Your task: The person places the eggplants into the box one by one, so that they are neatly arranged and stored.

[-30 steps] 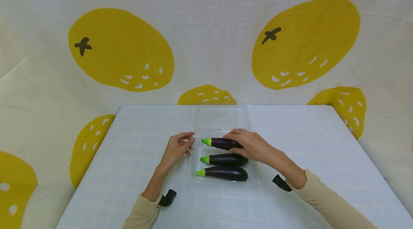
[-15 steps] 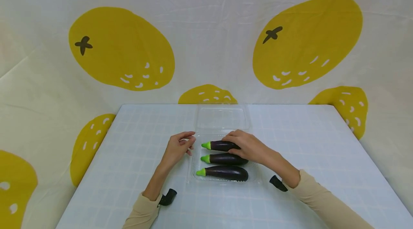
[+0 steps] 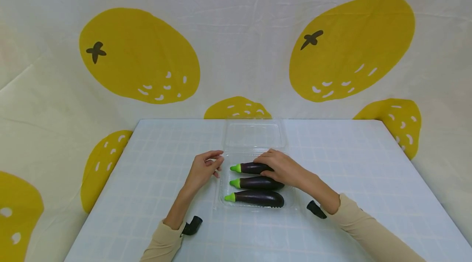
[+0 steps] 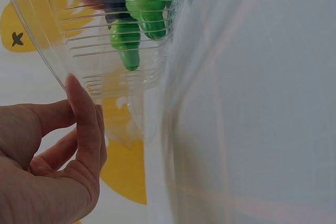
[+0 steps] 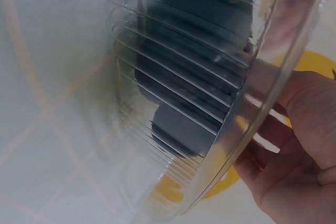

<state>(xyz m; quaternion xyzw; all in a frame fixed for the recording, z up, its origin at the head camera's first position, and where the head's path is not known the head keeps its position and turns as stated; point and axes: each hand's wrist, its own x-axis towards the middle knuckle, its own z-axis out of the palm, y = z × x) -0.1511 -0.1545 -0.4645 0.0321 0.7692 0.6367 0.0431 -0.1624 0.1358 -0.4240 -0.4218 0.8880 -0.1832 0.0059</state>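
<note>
The right hand (image 3: 282, 167) is curling over the far eggplant (image 3: 250, 167), which is lying in the clear tray (image 3: 291, 202) near the desk's (image 3: 147, 196) middle, beside two more eggplants (image 3: 256, 191). The left hand (image 3: 202, 169) is resting relaxed, holding nothing, just beside the tray's left edge. Releasing gently would avoid rolling. The fingertips under the palm are staying hidden; the wrist views are blurring through plastic.

— Can you see all of the top eggplant (image 3: 252, 167)?
— No. The right hand (image 3: 282, 166) covers its fat end.
— And up close?
— The clear tray (image 5: 210, 129) blurs the eggplants. The left hand (image 4: 47, 171) is cut off at the edge.
</note>
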